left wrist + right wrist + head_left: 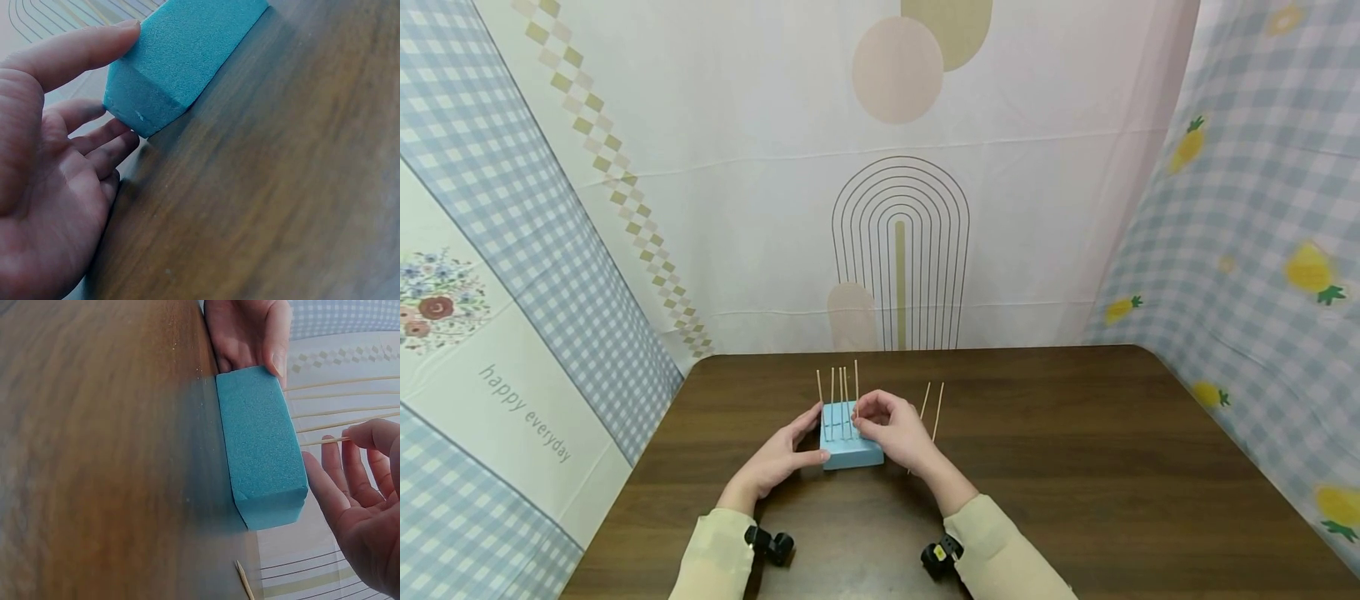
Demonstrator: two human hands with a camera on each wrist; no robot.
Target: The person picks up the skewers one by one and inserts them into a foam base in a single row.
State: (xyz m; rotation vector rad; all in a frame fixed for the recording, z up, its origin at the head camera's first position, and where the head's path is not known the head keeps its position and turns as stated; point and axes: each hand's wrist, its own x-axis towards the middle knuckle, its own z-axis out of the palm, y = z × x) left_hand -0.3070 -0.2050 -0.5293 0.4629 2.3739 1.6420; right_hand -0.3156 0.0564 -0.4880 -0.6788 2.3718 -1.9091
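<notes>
At the blue block (pixel 853 458) — left hand (pixel 777 461): wide grip, holding it | right hand (pixel 897 431): narrow grip, pinching one stick (pixel 317 442)

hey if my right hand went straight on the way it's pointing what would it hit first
Past the stick it pinches, your right hand would probably meet the nearest other upright stick in the blue block, though the gap's depth is hard to judge.

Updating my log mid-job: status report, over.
Left hand holding blue rectangular foam block. Right hand pinching thin pale wooden stick. Four more standing in block. No obstruction seen.
</notes>
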